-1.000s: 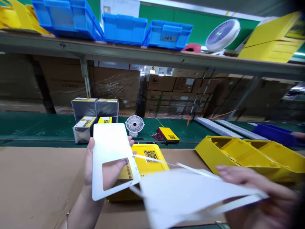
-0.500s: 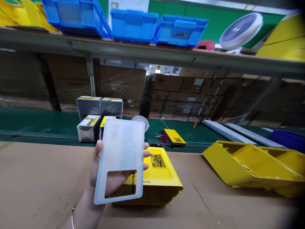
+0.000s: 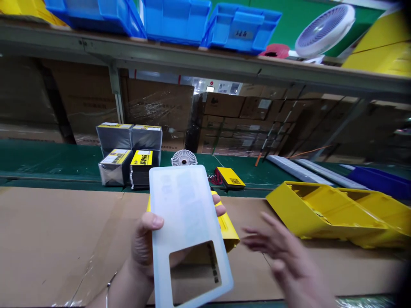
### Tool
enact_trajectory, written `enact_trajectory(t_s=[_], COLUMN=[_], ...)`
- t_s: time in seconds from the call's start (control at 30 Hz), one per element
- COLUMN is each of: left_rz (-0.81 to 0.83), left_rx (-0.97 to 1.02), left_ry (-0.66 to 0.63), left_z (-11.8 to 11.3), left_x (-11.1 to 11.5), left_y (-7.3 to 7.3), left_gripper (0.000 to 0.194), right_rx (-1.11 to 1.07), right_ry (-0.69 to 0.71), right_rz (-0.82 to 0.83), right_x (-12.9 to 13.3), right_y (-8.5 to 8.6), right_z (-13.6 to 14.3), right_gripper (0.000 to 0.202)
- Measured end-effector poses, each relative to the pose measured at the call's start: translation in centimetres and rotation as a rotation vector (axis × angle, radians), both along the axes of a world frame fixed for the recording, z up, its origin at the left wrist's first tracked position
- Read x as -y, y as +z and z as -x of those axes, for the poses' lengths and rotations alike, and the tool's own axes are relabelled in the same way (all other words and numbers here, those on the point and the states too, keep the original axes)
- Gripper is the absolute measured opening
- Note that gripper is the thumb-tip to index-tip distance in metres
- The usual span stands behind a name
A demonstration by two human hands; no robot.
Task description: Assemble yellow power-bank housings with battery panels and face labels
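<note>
A flat, whitish rounded-corner panel with a clear window [image 3: 188,209] is in my left hand [image 3: 144,244], the thumb on its left edge and fingertips showing past its right edge. Dark printing runs down one side of the window. Behind the panel stands a yellow housing [image 3: 228,229], mostly hidden by it. To the right, my right hand [image 3: 279,252] hangs over the cardboard, blurred by motion, fingers apart and nothing in them.
Yellow open housings [image 3: 324,220] lie on the cardboard-covered bench [image 3: 58,239] at right. Farther back are wrapped boxes [image 3: 114,167], a small white fan [image 3: 184,158] and a yellow-topped block with red wires [image 3: 230,177]. Blue bins [image 3: 244,28] line the shelf above.
My left hand has brought the panel closer, lower and to the right, tilting it the other way. My right hand has come into view from the lower right.
</note>
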State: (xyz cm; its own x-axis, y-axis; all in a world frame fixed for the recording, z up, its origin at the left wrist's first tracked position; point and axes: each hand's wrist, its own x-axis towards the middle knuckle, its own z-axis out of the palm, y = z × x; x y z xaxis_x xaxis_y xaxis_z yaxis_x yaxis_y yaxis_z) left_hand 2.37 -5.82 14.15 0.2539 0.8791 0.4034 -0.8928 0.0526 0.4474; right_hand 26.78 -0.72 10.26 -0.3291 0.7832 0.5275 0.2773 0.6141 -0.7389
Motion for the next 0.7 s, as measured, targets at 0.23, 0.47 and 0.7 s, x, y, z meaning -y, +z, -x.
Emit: enact_trajectory(t_s=[0.23,0.47,0.7], left_rz=[0.256,0.189,0.301], left_rx=[-0.494,-0.71,-0.672], left_ry=[0.358,0.457,0.531], left_z=[0.6,0.8,0.1], left_x=[1.0,1.5,0.7], left_y=[-0.8,0.9,0.6], left_gripper=[0.036,0.03,0.027], right_rx=[-0.074,0.009,0.102], right_ry=[0.093,0.044,-0.022], right_rz=[0.416,0.163,0.134], right_x=[5.0,5.3,5.7], right_y=[-0.4,-2.0,-1.1], right_z=[7.5,7.3,7.2], right_gripper=[0.065,0.059,0.053])
